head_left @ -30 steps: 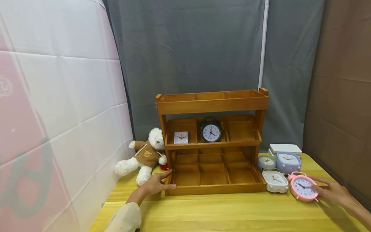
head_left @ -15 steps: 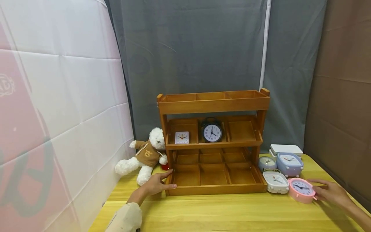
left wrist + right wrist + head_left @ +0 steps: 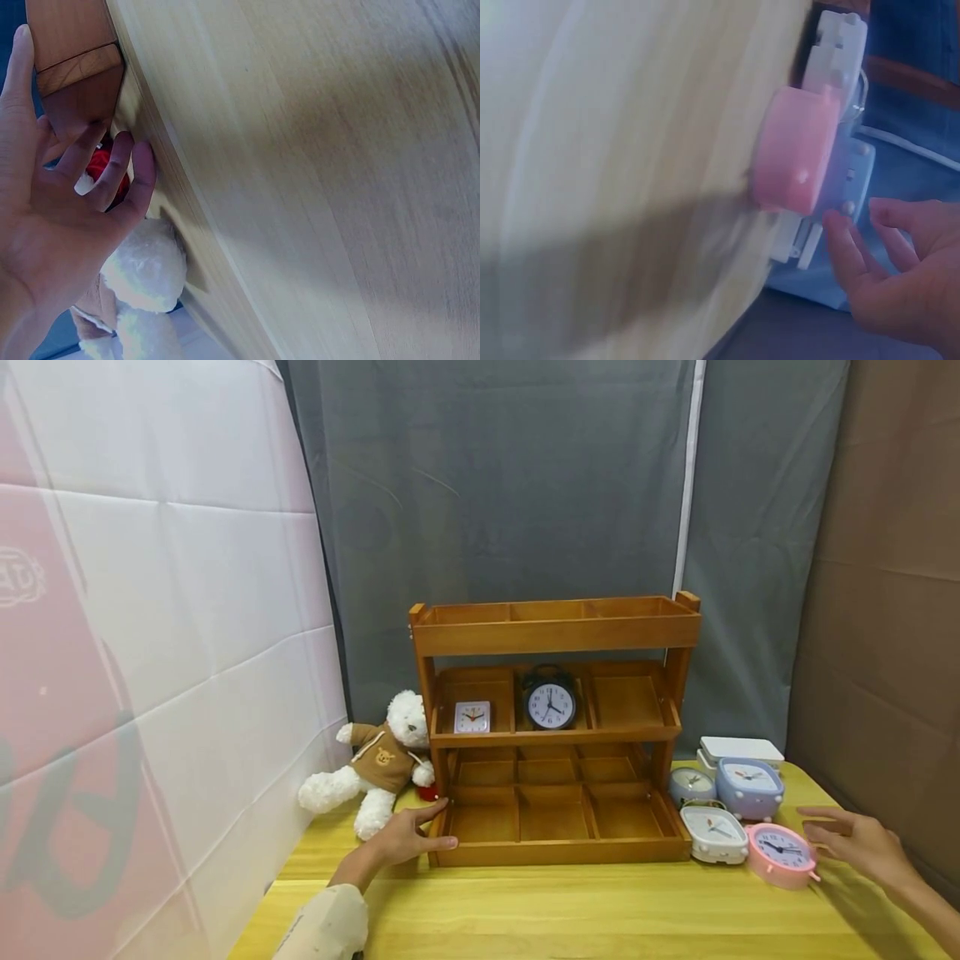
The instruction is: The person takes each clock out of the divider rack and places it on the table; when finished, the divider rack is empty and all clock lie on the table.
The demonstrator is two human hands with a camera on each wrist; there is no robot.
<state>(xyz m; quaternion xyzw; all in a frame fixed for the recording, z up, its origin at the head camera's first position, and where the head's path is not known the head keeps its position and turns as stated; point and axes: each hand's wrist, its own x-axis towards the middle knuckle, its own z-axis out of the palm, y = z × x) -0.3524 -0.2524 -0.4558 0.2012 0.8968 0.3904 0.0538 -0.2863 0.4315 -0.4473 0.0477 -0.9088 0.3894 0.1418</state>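
Note:
My left hand rests against the lower left corner of a wooden three-tier shelf, with the thumb along its front and the index finger at its side. In the left wrist view the fingers look spread and relaxed beside the wood. A pink alarm clock lies on its back on the table, face up. Just right of it hangs my right hand, fingers loosely bent and holding nothing. The right wrist view shows a small gap between the fingertips and the pink clock.
White, purple and round blue-grey clocks cluster right of the shelf, before a white box. The middle tier bears a small white clock and a black alarm clock. A teddy bear sits at left.
The pink alarm clock was tilted up in my right hand; it has been laid back flat and let go. The right hand has drawn slightly away. My left hand keeps its place.

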